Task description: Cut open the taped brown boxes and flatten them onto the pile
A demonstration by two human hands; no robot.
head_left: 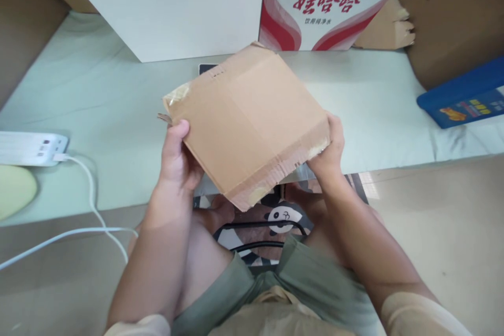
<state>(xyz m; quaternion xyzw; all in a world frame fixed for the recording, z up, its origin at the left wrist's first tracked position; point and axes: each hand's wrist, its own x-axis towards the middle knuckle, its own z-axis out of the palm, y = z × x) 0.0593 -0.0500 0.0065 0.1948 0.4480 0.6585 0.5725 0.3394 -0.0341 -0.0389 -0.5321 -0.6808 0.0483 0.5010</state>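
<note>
Between my two hands is a brown cardboard box (pixel 252 115), tilted, its broad face turned up toward me. Its edges are torn and worn, with bits of clear tape at the corners. My left hand (pixel 179 155) grips the left edge, thumb on top and fingers underneath. At the right corner my right hand (pixel 331 142) is wrapped round the box, its fingers mostly hidden behind it. Just past the far edge, the corner of a dark flat object (pixel 207 68) shows; the box covers the rest.
A large white box (pixel 177 10) and a red-and-white carton (pixel 331 5) stand at the back of the pale green surface (pixel 118 115). To the right are a blue package (pixel 464 94) and a large cardboard box (pixel 452 26). On the left lies a white power bank (pixel 31 148) with a cable (pixel 92 189).
</note>
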